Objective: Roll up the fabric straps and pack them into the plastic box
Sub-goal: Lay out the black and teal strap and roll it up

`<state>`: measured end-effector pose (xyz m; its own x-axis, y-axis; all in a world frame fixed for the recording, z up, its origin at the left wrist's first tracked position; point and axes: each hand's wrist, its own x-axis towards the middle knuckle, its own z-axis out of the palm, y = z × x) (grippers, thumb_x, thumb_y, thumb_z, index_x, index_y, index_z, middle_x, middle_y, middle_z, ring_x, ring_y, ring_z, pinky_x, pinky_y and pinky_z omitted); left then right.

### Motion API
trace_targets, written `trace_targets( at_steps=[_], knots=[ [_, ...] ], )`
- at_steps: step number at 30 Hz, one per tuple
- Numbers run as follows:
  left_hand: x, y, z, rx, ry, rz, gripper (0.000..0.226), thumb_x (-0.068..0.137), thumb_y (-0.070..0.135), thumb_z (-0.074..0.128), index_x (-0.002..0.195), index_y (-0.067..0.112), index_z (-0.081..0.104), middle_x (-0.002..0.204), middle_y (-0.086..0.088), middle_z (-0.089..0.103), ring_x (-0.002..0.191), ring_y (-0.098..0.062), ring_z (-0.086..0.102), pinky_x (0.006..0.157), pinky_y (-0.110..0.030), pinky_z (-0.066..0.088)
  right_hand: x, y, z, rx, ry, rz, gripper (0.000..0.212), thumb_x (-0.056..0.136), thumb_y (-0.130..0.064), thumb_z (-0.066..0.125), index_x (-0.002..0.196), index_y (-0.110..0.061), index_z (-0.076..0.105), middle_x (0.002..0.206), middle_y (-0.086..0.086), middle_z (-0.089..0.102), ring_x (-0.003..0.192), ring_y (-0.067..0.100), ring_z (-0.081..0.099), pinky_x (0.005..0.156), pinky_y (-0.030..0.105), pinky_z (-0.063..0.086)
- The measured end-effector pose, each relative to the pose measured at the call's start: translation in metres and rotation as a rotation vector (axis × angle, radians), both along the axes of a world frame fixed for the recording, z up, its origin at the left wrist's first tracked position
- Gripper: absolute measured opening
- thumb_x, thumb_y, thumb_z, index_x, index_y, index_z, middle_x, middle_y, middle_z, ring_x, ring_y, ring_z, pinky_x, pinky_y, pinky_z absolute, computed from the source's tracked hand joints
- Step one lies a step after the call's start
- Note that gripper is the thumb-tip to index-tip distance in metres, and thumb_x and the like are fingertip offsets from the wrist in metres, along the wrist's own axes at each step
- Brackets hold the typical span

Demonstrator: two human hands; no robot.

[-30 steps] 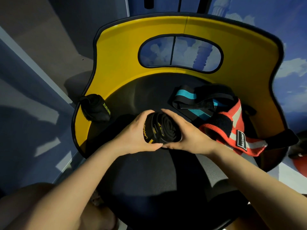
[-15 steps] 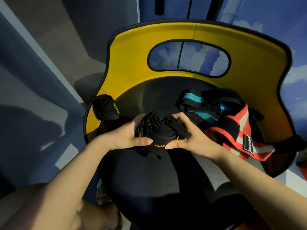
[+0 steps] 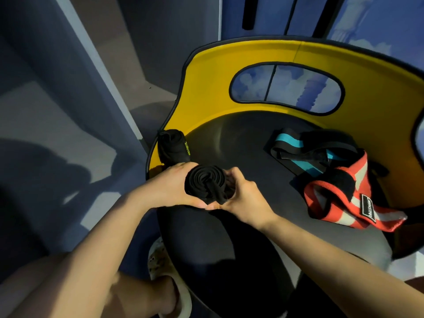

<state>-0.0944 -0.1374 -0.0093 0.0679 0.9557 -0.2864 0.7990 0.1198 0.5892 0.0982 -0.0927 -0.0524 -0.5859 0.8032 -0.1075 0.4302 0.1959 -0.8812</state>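
Observation:
A rolled black strap (image 3: pixel 207 185) sits between my two hands above the front left of the black chair seat (image 3: pixel 263 216), its coiled end facing me. My left hand (image 3: pixel 171 188) grips its left side and my right hand (image 3: pixel 243 195) grips its right side, thumbs meeting under the roll. Another rolled black strap (image 3: pixel 173 146) with green lettering lies at the seat's left edge. A black and teal strap (image 3: pixel 302 150) and a red and white strap (image 3: pixel 344 198) lie unrolled on the right. No plastic box is in view.
The chair's yellow backrest (image 3: pixel 229 88) curves around the back and sides, with an oval cutout. A grey wall and floor lie to the left. My knee and a light shoe (image 3: pixel 165 278) show below the seat's front left.
The view has shifted so the chair sits further right. Both hands turned the black roll, and its loose strap end, seen across the top before, now lies wrapped against the roll.

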Motion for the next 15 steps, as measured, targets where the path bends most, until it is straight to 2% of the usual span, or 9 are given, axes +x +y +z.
trace_targets(
  at_steps=[4, 7, 11, 15],
  knots=[
    [-0.016, -0.006, 0.011, 0.021, 0.063, 0.042, 0.081, 0.063, 0.037, 0.083, 0.131, 0.023, 0.042, 0.121, 0.007, 0.043, 0.119, -0.009, 0.038, 0.090, -0.020, 0.029, -0.034, -0.002, 0.000, 0.001, 0.019, 0.013, 0.073, 0.061, -0.032, 0.087, 0.117, -0.016, 0.043, 0.108, -0.004, 0.066, 0.098, 0.008, 0.063, 0.083, 0.020, 0.049],
    [-0.025, -0.009, 0.012, 0.010, 0.130, 0.084, 0.087, 0.067, 0.034, 0.081, 0.138, 0.022, 0.033, 0.133, -0.001, 0.039, 0.126, -0.016, 0.036, 0.097, -0.025, 0.032, -0.055, -0.001, -0.001, 0.012, 0.020, 0.021, 0.072, 0.062, -0.033, 0.087, 0.117, -0.016, 0.044, 0.104, -0.002, 0.067, 0.095, 0.011, 0.064, 0.079, 0.021, 0.049],
    [-0.031, -0.012, 0.013, -0.021, 0.233, 0.115, 0.102, 0.072, 0.036, 0.077, 0.149, 0.016, 0.014, 0.148, -0.004, 0.023, 0.138, -0.020, 0.022, 0.110, -0.029, 0.023, -0.075, 0.002, -0.003, 0.028, -0.032, 0.026, 0.070, 0.063, -0.035, 0.086, 0.114, -0.017, 0.042, 0.100, 0.002, 0.067, 0.092, 0.017, 0.064, 0.078, 0.031, 0.052],
    [-0.028, -0.010, 0.013, -0.042, 0.244, 0.140, 0.106, 0.073, 0.039, 0.076, 0.151, 0.014, 0.009, 0.152, -0.004, 0.018, 0.140, -0.021, 0.017, 0.112, -0.030, 0.021, -0.079, 0.002, -0.006, 0.038, -0.046, 0.016, 0.068, 0.064, -0.033, 0.085, 0.112, -0.017, 0.041, 0.100, 0.002, 0.066, 0.093, 0.019, 0.064, 0.077, 0.033, 0.052]
  ],
)
